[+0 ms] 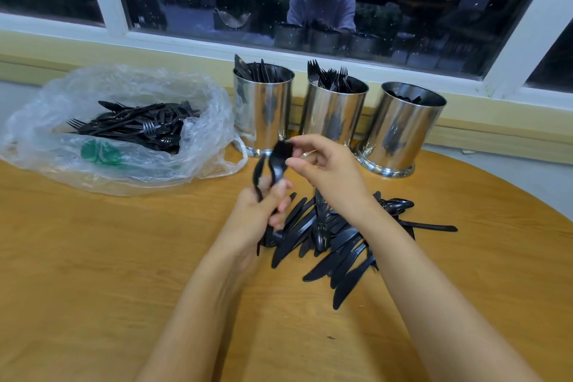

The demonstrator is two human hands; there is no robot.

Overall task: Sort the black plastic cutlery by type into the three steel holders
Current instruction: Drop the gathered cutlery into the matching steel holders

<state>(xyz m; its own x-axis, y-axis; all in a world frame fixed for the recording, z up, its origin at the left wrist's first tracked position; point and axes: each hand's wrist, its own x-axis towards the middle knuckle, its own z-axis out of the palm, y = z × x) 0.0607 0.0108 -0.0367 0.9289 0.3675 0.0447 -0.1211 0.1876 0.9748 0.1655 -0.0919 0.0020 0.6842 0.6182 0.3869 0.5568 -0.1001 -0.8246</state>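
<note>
Three steel holders stand in a row by the window: the left holder point(263, 108) has knives, the middle holder point(336, 112) has forks, the right holder point(406, 127) shows dark spoon ends inside. My left hand point(259, 211) grips a small bunch of black spoons point(273, 167) by their handles, bowls pointing up. My right hand point(325, 170) pinches the bowl of the topmost spoon with thumb and forefinger. A loose pile of black cutlery point(338, 245), mostly knives with some spoons, lies on the table under my right wrist.
A clear plastic bag point(130, 161) at the left holds several more black forks, spoons and knives point(139, 127). The round wooden table point(93, 273) curves away at the right. A window sill and dark glass run behind the holders.
</note>
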